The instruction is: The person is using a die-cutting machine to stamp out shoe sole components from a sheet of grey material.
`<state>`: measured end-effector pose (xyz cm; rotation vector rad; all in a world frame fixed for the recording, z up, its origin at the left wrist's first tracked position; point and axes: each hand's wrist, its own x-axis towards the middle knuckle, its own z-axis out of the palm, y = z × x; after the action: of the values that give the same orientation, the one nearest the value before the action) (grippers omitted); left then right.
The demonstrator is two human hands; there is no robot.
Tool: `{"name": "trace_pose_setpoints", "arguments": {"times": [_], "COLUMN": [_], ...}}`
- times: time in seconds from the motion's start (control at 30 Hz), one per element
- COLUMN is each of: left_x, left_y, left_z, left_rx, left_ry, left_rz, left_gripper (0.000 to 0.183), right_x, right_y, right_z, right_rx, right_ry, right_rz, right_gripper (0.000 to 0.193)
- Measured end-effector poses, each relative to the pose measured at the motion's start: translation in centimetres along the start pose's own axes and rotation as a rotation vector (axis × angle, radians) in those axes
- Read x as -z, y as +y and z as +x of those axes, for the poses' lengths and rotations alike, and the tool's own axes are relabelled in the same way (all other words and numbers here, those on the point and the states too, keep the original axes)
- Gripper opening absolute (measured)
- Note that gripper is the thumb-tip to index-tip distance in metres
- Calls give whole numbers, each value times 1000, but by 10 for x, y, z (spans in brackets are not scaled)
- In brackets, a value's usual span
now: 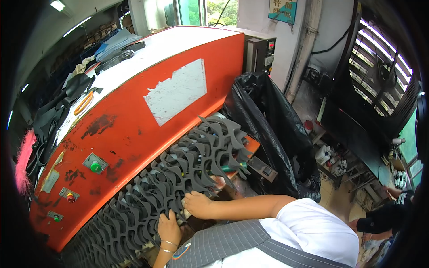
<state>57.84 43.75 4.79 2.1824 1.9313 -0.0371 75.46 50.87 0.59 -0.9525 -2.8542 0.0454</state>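
A dark grey sheet of punched-out material [178,174], full of curved cut-out holes, drapes from under the red machine head [147,111] down toward me. My left hand [169,228] grips its lower part, fingers hooked into the webbing. Just above and to the right, my right hand [198,204] is closed on the same sheet, with something pale showing under the palm. Both forearms come in from the lower edge.
Green and red buttons [95,166] sit on the machine's front. A large black plastic bag [268,129] stands right of the machine. Dark scraps and orange-handled scissors [83,102] lie on the machine top. A big fan [380,76] stands far right; another person's arm [384,214] is at the right edge.
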Motion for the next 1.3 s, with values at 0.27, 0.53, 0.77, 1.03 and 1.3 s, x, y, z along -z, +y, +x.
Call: {"name": "trace_pose_setpoints", "arguments": {"times": [0.27, 0.53, 0.77, 1.03, 1.3], "left_x": [-45, -59, -82, -107, 21], "left_y": [13, 18, 21, 51, 70], "left_z": [-6, -5, -21, -92, -111], "left_rx": [140, 182, 174, 141, 104], "left_ry": [367, 386, 384, 258, -434], "left_rz": [6, -9, -78, -159, -577], "left_gripper": [74, 58, 53, 47, 22], "right_x": [-33, -39, -43, 29, 4], "right_y": [2, 2, -5, 72, 220], "right_z": [-9, -5, -31, -72, -55], "right_rx": [-39, -109, -64, -19, -769], "right_ry": [377, 119, 98, 36, 272], "right_rz": [-45, -73, -47, 748, 10], "right_gripper": [17, 19, 15, 31, 41]}}
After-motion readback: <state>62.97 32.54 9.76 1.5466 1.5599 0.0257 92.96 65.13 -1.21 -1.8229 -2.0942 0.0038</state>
